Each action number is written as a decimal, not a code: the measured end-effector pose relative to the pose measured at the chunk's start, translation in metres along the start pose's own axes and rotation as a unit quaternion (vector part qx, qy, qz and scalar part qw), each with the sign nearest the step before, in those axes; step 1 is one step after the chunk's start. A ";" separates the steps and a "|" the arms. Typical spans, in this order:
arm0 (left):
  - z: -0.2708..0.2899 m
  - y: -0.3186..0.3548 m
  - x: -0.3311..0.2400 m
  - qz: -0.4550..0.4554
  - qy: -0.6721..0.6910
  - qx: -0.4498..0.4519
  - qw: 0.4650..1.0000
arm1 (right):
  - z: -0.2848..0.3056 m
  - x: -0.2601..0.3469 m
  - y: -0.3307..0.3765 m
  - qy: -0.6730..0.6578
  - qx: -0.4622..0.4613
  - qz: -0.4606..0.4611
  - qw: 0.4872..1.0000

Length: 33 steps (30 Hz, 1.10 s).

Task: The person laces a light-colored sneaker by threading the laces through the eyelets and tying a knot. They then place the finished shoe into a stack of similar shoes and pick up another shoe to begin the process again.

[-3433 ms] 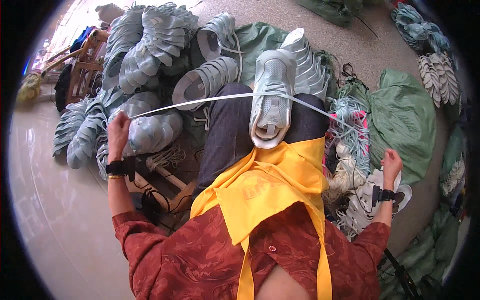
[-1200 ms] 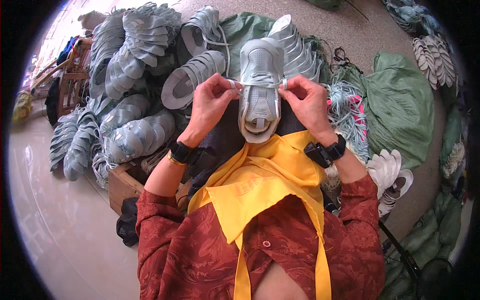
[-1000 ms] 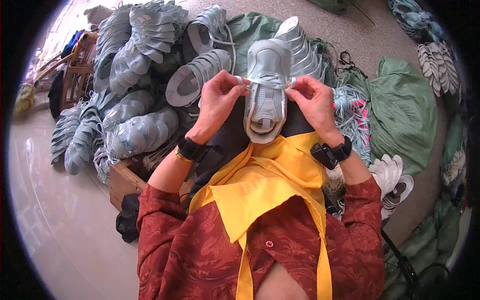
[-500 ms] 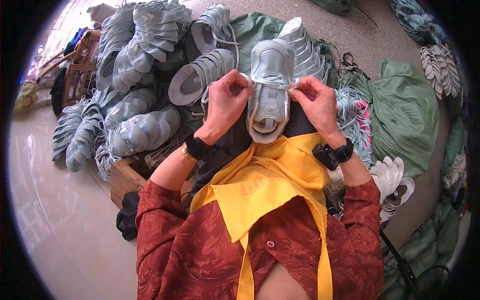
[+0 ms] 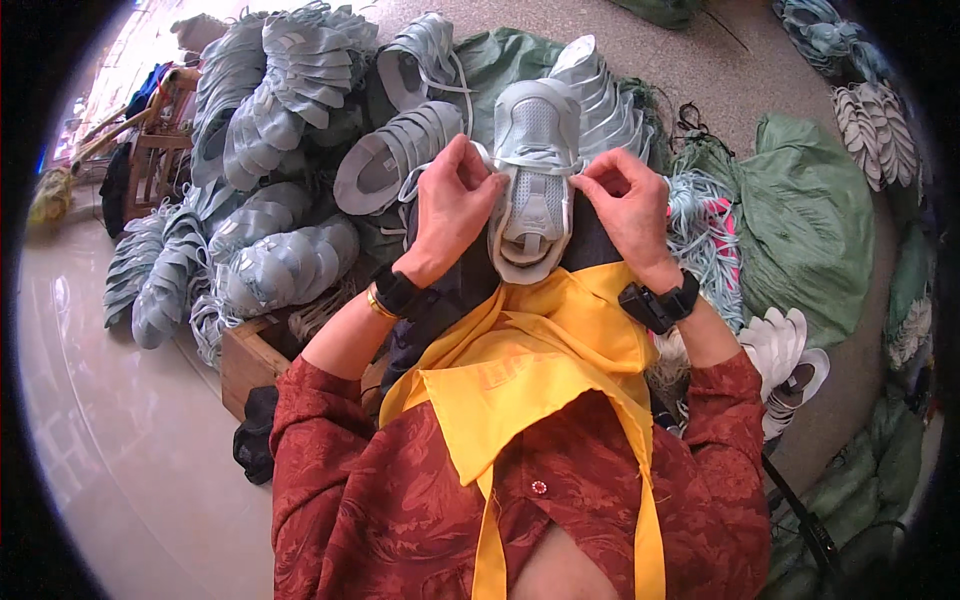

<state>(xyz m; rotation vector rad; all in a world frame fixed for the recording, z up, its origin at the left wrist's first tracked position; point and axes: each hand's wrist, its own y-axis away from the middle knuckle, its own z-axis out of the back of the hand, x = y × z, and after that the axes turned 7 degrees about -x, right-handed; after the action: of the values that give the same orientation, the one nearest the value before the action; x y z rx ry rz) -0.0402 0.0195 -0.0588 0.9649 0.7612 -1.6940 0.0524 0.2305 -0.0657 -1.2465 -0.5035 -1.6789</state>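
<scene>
A pale grey sneaker upper (image 5: pixel 533 205) rests over my lap, its toe end away from me and its opening toward me. A light shoelace (image 5: pixel 535 160) crosses its front below the perforated toe. My left hand (image 5: pixel 455 195) is closed in a pinch at the upper's left edge, with a pale loop of lace at its fingertips. At the right edge, my right hand (image 5: pixel 630 205) pinches thumb against forefinger where the lace meets the side; the piece between the fingertips is mostly hidden.
Stacked grey uppers (image 5: pixel 290 100) are heaped at the left, with more nested uppers (image 5: pixel 400 150) close to my left hand. Bundled pale blue laces (image 5: pixel 700 225) and a green sack (image 5: pixel 800 230) lie at the right. A wooden box (image 5: pixel 250 365) stands by my left forearm.
My right fingertips have moved slightly down along the upper's right edge, and the lace loop there no longer shows. My left hand keeps its pinch; the whole view has shifted slightly.
</scene>
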 end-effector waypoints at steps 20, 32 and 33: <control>-0.001 0.014 -0.013 -0.149 -0.039 0.008 0.988 | -0.001 0.021 0.003 0.132 0.069 0.117 0.982; -0.003 0.017 -0.009 -0.243 -0.142 0.015 0.959 | -0.006 0.032 -0.007 0.344 0.133 0.262 0.892; -0.003 0.016 -0.008 -0.239 -0.129 0.012 0.962 | -0.004 0.031 -0.008 0.328 0.121 0.270 0.897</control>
<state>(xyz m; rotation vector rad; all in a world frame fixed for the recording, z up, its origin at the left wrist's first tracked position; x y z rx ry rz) -0.0223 0.0210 -0.0542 0.5816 0.8438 -2.1986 0.0422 0.2170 -0.0380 -0.5058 0.0568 -1.3816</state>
